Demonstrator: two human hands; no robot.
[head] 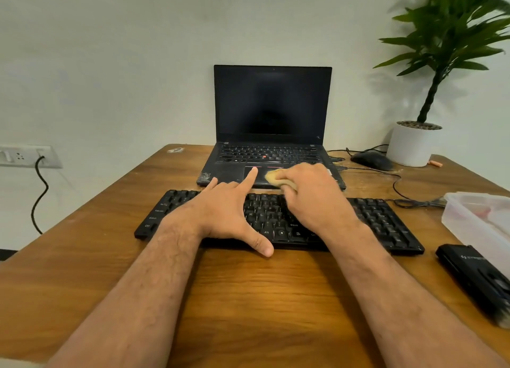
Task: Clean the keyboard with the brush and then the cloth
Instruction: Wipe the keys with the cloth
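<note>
Black and low, the keyboard point(278, 221) lies across the middle of the wooden worktop point(248, 298), its long side running left to right and tilted a little, with both of the person's forearms reaching over it from the near edge. The left hand point(229, 216) rests flat on the left half of the keys, fingers straight and spread, the thumb stretched back to the keyboard's near edge and the index finger pointing toward the laptop point(271, 125) behind. The right hand point(311, 194) is over the far middle of the keyboard, its fingers curled round a small yellow cloth point(276, 178) that sticks out from under them at the keyboard's far edge, just in front of the laptop's touchpad. The laptop stands open with a dark screen, touching or nearly touching the keyboard's far side. At the right edge of the worktop lies the brush point(477, 282), a black handle with pale bristles at its near end, well apart from both hands. Just beyond it sits a clear plastic container point(480, 221). Farther back on the right are a dark mouse point(371, 160) with its cable and a white pot holding a green plant point(414, 144).
</note>
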